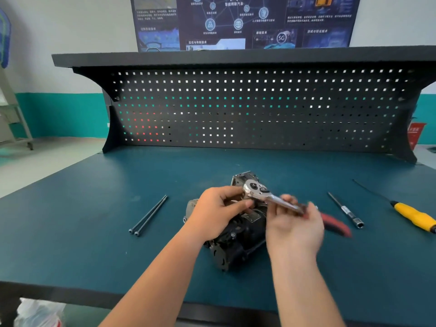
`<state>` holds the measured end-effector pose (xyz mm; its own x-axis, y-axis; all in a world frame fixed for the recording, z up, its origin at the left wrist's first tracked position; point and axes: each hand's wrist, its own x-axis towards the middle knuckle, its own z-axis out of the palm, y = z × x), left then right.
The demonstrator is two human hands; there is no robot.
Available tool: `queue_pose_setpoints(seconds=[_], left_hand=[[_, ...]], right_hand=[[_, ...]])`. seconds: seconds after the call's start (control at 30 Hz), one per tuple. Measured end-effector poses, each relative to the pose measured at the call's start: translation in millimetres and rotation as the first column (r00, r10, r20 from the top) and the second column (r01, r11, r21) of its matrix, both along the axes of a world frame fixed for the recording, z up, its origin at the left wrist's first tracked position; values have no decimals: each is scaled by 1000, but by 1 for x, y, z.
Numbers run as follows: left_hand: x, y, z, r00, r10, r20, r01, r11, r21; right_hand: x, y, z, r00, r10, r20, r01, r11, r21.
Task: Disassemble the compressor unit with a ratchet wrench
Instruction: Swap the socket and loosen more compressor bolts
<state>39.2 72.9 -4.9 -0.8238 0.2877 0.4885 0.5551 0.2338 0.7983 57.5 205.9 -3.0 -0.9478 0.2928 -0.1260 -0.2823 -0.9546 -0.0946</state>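
Compressor unit (236, 234) central on bench (94, 232), off edges; ratchet wrench (256, 188) in curled grip of left hand (217, 211), right hand (295, 225).

This is a mechanical workshop. A teal-topped workbench (94, 208) has a black perforated metal pegboard (236, 109) along its back edge. A yellow-handled screwdriver (412, 217) lies on its top, a chrome red-gripped ratchet wrench (256, 190) is above its middle, and a dark technical-diagram poster (236, 20) hangs behind it.
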Motion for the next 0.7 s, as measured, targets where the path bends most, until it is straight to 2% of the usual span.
queue_pose_setpoints(seconds=[0.1,0.17,0.23,0.27,0.3,0.33,0.37,0.43,0.47,0.5,0.53,0.57,0.63,0.7], left_hand=[[0,-1,-1,1000,-17,18,17,999,41],[0,-1,-2,1000,-13,24,12,998,59],[1,0,-1,1000,-11,13,10,998,68],[2,0,-1,1000,-10,5,10,998,60],[2,-1,-1,1000,-9,1,9,999,53],[2,-1,-1,1000,-5,4,4,999,54],[2,-3,-1,1000,2,7,-2,998,64],[3,-4,-2,1000,7,12,-8,996,87],[4,-5,-2,1000,5,15,-7,996,92],[4,-5,-3,1000,7,16,-8,995,95],[4,-5,-2,1000,12,17,-13,995,95],[5,-5,-2,1000,17,18,-19,995,96],[5,-4,-1,999,10,35,-14,996,91],[5,-3,1,999,4,41,-7,998,68]], right_hand=[[12,-19,-8,979,-195,-53,192,980,-50],[-4,-21,9,970,-226,-89,229,973,20],[-27,-18,33,992,-109,-65,121,967,226],[-40,-18,45,1000,14,-22,-5,928,372],[-51,-20,54,984,170,49,-170,834,525],[-59,-25,63,929,343,142,-349,673,652],[-65,-31,72,832,495,251,-495,457,739],[-74,-44,82,651,618,440,-574,22,819],[-76,-50,84,593,629,503,-561,-125,818],[-77,-55,85,546,638,543,-555,-211,805],[-79,-58,84,510,653,560,-563,-239,791],[-80,-58,82,483,678,554,-587,-219,780],[-83,-53,77,462,738,492,-650,-95,754],[-85,-42,72,481,776,407,-711,75,699]])
